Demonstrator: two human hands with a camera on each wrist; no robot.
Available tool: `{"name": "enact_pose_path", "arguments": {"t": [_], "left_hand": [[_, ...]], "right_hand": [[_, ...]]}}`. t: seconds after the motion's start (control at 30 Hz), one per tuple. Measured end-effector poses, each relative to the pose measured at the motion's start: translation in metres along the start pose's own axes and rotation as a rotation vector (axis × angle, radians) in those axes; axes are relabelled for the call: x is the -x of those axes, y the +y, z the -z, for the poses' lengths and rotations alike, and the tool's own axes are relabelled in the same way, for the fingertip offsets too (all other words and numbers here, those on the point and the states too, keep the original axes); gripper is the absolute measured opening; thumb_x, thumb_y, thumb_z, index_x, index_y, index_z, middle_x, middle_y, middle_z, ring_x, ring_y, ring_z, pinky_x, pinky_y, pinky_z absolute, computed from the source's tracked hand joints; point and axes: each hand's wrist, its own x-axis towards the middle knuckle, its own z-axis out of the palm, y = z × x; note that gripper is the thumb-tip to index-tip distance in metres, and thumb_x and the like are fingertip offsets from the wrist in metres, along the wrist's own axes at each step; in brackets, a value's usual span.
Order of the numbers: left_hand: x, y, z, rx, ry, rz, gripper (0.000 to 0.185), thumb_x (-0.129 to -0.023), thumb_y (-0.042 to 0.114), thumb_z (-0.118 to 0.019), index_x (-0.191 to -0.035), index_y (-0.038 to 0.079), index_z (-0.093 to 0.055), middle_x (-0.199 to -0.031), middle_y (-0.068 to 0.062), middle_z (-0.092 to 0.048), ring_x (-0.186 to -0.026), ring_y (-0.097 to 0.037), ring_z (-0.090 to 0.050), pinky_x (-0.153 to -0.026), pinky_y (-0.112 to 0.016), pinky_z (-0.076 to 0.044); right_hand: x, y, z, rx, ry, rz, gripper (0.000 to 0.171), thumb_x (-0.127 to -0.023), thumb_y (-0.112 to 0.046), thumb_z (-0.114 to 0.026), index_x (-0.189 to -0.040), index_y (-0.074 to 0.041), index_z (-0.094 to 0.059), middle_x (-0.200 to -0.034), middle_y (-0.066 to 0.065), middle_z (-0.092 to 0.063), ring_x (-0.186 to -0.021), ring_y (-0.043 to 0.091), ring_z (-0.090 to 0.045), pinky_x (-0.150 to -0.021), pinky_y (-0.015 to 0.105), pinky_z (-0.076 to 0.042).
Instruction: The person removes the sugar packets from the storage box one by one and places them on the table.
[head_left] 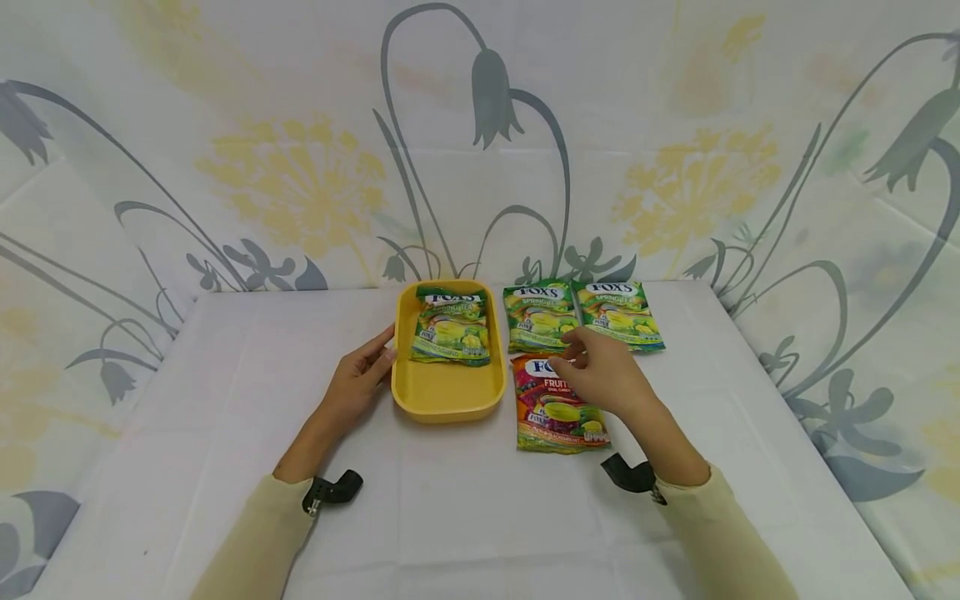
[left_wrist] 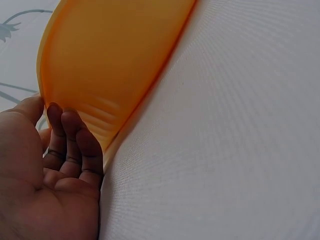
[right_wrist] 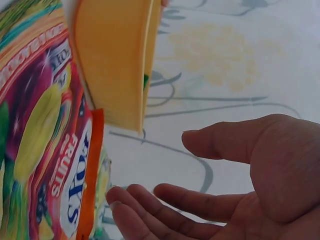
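My left hand [head_left: 358, 379], fingers straight, rests against the left wall of the yellow tray [head_left: 447, 398], which holds one green candy packet [head_left: 451, 326] at its far end. My right hand [head_left: 600, 375] hovers with relaxed, spread fingers, holding nothing, over the far edge of the red fruit packet [head_left: 553, 414]; two green packets [head_left: 582, 314] lie side by side just beyond it on the white table [head_left: 225, 375]

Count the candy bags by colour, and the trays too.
Green candy bags: 3, one in the tray, two on the table
Orange candy bag: 1
Yellow tray: 1
Total: 5
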Motion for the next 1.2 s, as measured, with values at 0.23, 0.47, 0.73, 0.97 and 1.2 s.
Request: {"name": "enact_pose_path", "arguments": {"t": [0.23, 0.47, 0.73, 0.97, 1.2], "left_hand": [[0.000, -0.002, -0.001, 0.030, 0.002, 0.008, 0.052, -0.114, 0.024, -0.054, -0.164, 0.018, -0.042, -0.119, -0.030, -0.061, -0.092, -0.011, -0.063, -0.086, -0.020, -0.057], [0.001, -0.002, 0.000, 0.029, -0.002, 0.004, 0.052, -0.114, 0.024, -0.053, -0.164, 0.018, -0.042, -0.122, -0.030, -0.062, -0.094, -0.012, -0.063, -0.087, -0.020, -0.057], [0.000, -0.001, 0.000, 0.027, 0.000, -0.003, 0.052, -0.114, 0.023, -0.053, -0.164, 0.017, -0.042, -0.122, -0.030, -0.062, -0.095, -0.012, -0.064, -0.087, -0.020, -0.057], [-0.001, -0.002, 0.000, 0.048, -0.003, -0.003, 0.052, -0.114, 0.022, -0.053, -0.164, 0.016, -0.042, -0.122, -0.031, -0.061, -0.093, -0.011, -0.064, -0.086, -0.021, -0.058], [-0.001, -0.002, 0.000, 0.038, -0.001, -0.013, 0.052, -0.114, 0.022, -0.053, -0.164, 0.015, -0.042, -0.119, -0.030, -0.061, -0.092, -0.010, -0.064, -0.085, -0.021, -0.058]], "right_hand": [[-0.009, -0.010, -0.009, -0.058, 0.012, 0.014, 0.045, -0.102, -0.025, -0.070, -0.138, 0.000, -0.063, -0.120, 0.016, -0.073, -0.112, 0.035, -0.072, -0.089, 0.048, -0.062], [-0.018, -0.020, -0.015, -0.113, 0.024, 0.032, 0.050, -0.102, -0.024, -0.070, -0.146, -0.002, -0.059, -0.127, 0.016, -0.070, -0.115, 0.035, -0.072, -0.094, 0.050, -0.061], [-0.029, -0.034, -0.024, -0.179, 0.055, 0.073, 0.053, -0.102, -0.021, -0.070, -0.150, -0.003, -0.056, -0.134, 0.019, -0.068, -0.117, 0.035, -0.071, -0.095, 0.048, -0.061], [-0.041, -0.045, -0.036, -0.228, 0.072, 0.105, 0.054, -0.102, -0.019, -0.070, -0.151, -0.001, -0.055, -0.139, 0.022, -0.066, -0.119, 0.035, -0.071, -0.095, 0.046, -0.061], [-0.055, -0.052, -0.051, -0.269, 0.055, 0.108, 0.056, -0.103, -0.019, -0.068, -0.153, 0.000, -0.053, -0.146, 0.022, -0.061, -0.124, 0.034, -0.069, -0.097, 0.045, -0.060]]}}
